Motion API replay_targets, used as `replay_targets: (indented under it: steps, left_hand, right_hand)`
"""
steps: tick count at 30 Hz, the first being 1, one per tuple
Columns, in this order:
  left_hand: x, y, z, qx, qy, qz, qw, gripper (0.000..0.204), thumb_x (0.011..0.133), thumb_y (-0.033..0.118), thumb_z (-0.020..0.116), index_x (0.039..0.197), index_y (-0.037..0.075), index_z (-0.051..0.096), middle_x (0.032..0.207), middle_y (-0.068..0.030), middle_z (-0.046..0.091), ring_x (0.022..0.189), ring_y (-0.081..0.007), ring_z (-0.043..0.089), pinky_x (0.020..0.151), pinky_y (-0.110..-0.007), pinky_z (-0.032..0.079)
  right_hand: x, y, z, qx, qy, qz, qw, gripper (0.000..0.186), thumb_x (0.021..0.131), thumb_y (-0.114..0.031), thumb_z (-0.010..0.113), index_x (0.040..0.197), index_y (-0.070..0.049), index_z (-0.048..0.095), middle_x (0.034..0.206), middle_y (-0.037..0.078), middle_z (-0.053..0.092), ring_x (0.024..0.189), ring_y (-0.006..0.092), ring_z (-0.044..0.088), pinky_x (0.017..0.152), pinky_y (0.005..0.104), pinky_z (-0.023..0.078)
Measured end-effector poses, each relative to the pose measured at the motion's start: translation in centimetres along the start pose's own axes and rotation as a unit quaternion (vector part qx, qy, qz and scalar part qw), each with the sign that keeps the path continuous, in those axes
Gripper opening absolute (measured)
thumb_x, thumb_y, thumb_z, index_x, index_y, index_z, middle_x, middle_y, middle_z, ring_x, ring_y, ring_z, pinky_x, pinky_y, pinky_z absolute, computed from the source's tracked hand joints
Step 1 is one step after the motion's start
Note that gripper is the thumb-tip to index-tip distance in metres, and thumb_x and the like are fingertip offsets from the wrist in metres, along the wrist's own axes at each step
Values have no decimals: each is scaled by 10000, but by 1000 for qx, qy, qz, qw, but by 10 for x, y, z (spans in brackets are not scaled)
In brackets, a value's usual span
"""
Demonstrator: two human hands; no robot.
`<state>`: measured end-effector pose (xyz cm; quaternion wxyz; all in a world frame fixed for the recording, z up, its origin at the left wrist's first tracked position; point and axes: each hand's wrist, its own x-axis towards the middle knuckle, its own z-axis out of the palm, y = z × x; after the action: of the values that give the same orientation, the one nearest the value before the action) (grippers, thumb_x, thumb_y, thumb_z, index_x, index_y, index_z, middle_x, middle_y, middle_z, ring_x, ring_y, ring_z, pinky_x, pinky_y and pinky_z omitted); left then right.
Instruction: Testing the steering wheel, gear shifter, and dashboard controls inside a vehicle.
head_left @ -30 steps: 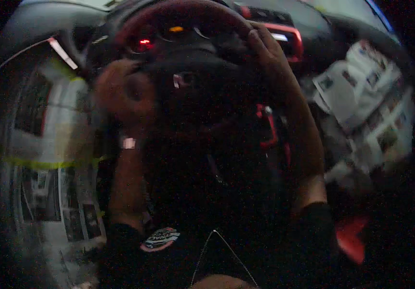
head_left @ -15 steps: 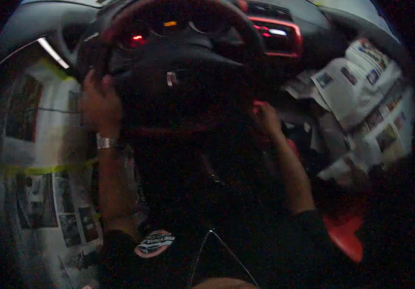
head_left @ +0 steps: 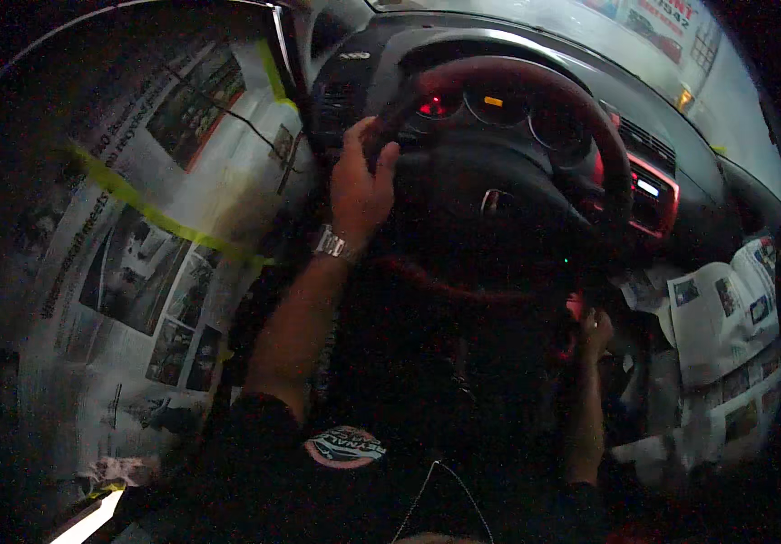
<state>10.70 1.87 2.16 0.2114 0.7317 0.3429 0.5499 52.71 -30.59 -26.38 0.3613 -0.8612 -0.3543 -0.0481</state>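
I sit behind a dark steering wheel. My left hand, with a metal watch at the wrist, is closed on the left side of its rim, thumb raised on the inner side. To the lower right of the wheel, my right hand is closed at the centre console. It appears to hold the gear lever, whose top glows red; the dark hides most of its shape. A ring shows on one finger.
Printed paper held by yellow tape covers the door on my left. More newspaper sheets lie on the right-hand side. The dashboard carries lit gauges and a red-lit radio panel. Beyond is the windshield.
My view has swung left and up, so the wheel and both arms sit further right and more windshield shows. Both hands keep their places on the car's controls.
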Motion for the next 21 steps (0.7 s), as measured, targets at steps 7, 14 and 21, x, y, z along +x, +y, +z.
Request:
replay_targets:
  steps: [7, 14, 21]
  left_hand:
    - [-1, -6, 2, 3, 23, 51, 998, 526, 1016, 381, 622, 1395, 36, 504, 1224, -246, 686, 1110, -423, 679, 932, -469, 530]
    - [-2, 0, 8, -19, 30, 22, 999, 502, 1008, 392, 635, 1360, 48, 537, 1144, -219, 720, 1042, -399, 709, 892, -464, 541]
    - [-17, -23, 8, -44, 42, 21, 998, 375, 1048, 293, 570, 1298, 14, 589, 1159, -185, 708, 1068, -281, 689, 930, -404, 523]
  right_hand:
    - [-2, 38, 39, -102, 176, -134, 970, 281, 954, -278, 668, 943, 2, 693, 928, 218, 699, 853, 402, 675, 722, 494, 518]
    - [12, 44, 30, -57, 210, -203, 955, 302, 972, -289, 666, 949, 12, 687, 901, 208, 689, 833, 398, 670, 715, 484, 516]
    - [-11, -19, -12, -30, 56, -42, 997, 313, 1033, -279, 585, 1034, 26, 656, 988, 215, 673, 893, 404, 654, 762, 486, 510]
